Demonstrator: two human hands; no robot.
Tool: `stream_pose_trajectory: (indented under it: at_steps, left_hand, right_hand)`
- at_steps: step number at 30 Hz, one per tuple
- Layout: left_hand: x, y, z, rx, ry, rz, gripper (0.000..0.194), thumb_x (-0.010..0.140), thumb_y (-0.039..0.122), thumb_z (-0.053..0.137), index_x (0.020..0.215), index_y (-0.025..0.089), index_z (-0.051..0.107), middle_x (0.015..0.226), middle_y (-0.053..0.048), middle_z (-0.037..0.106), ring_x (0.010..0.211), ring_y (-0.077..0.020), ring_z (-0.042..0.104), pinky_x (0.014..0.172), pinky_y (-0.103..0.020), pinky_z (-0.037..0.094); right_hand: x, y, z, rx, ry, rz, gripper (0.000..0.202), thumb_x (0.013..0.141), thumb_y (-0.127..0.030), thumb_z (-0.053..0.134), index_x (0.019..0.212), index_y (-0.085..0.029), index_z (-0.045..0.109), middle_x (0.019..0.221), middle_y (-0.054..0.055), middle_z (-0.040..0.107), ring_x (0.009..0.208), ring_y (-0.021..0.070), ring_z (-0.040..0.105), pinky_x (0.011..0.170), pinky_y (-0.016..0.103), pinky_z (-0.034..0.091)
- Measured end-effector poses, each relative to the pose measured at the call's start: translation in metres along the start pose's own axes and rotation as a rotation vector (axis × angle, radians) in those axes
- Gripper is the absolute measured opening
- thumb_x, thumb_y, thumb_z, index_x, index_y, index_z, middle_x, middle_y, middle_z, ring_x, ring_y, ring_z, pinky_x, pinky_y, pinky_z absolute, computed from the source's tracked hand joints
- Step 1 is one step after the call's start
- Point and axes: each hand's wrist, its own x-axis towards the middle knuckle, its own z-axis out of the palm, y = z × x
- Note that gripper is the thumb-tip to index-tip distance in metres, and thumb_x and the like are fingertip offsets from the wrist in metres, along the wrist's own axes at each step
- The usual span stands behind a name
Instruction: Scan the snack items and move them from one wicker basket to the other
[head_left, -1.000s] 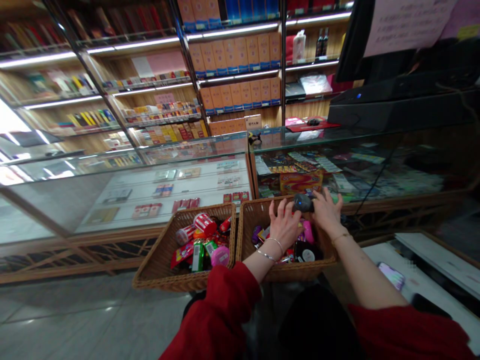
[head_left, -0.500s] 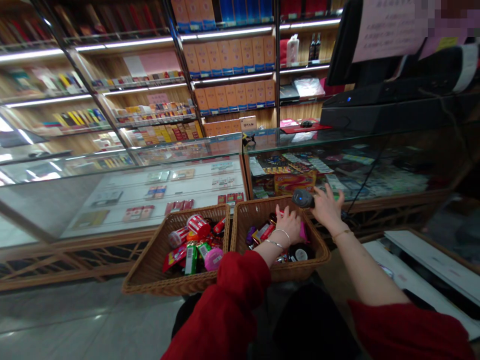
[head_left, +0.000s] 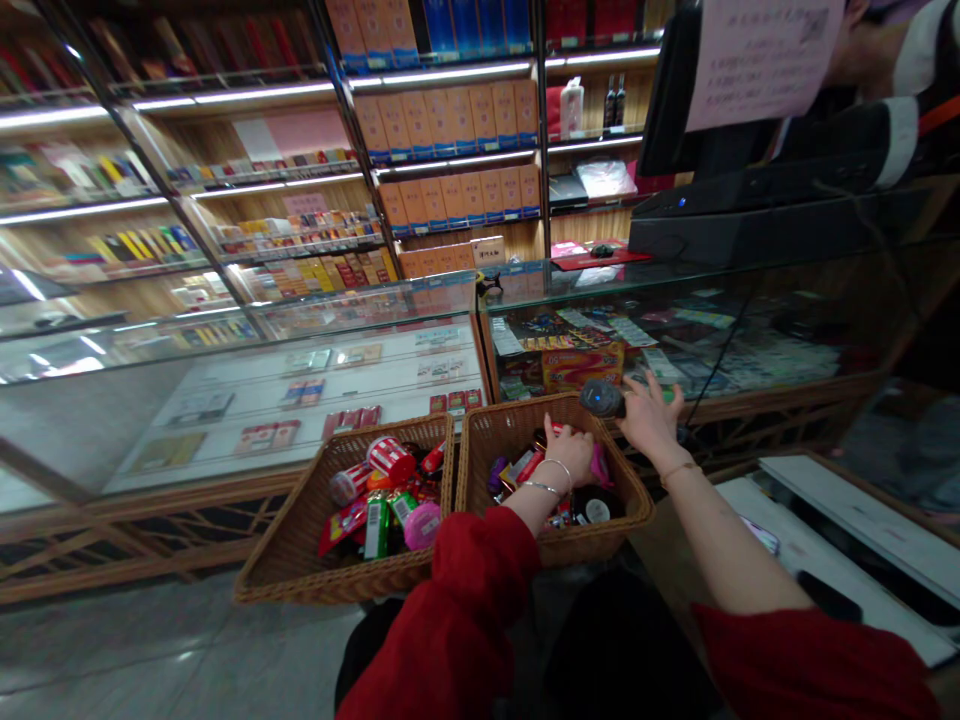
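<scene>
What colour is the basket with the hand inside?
The basket is brown, clearest in the head view.

A brown wicker basket [head_left: 585,545] stands upright, holding loosely jumbled packaged goods. A purple wrapper [head_left: 497,472] lies left, a red packet [head_left: 529,466] right of it, a pink item [head_left: 600,466] farther right, and a dark round container [head_left: 613,503] with a white label nearer. At the far right corner, a dark grey handheld device [head_left: 602,398] shows a blue light; rim contact is hard to judge.
</scene>
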Motion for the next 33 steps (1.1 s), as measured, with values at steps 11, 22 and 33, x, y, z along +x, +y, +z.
stream_pose_trajectory:
  at_steps: [11, 22, 33]
  left_hand:
    - [0.001, -0.005, -0.002, 0.018, 0.073, 0.050, 0.058, 0.068, 0.058, 0.082, 0.114, 0.024, 0.072, 0.113, -0.011, 0.076, 0.120, -0.0365, 0.057, 0.119, -0.076, 0.003]
    - [-0.068, -0.098, -0.050, -0.041, 0.442, -0.287, 0.066, 0.078, 0.053, 0.076, 0.139, 0.032, 0.059, 0.131, -0.007, 0.071, 0.133, -0.0337, 0.050, 0.125, -0.067, 0.004]
    - [-0.120, -0.151, -0.044, -0.047, 0.593, -0.523, 0.069, 0.081, 0.047, 0.076, 0.145, 0.032, 0.054, 0.137, -0.008, 0.068, 0.141, -0.0352, 0.045, 0.123, -0.070, 0.001]
  right_hand:
    - [-0.004, 0.003, -0.012, -0.001, 0.024, 0.009, 0.030, 0.079, -0.022, 0.058, 0.106, -0.021, 0.072, 0.145, 0.010, 0.061, 0.147, 0.0352, 0.033, 0.112, 0.068, 0.019]
    - [0.003, -0.040, -0.026, 0.048, -0.014, -0.120, 0.037, 0.076, -0.017, 0.060, 0.111, -0.021, 0.072, 0.147, 0.009, 0.060, 0.149, 0.0350, 0.033, 0.114, 0.066, 0.022]
    - [0.001, -0.124, -0.048, 0.133, 0.018, -0.423, 0.032, 0.075, -0.016, 0.063, 0.104, -0.023, 0.073, 0.148, 0.005, 0.060, 0.151, 0.0338, 0.032, 0.117, 0.065, 0.021]
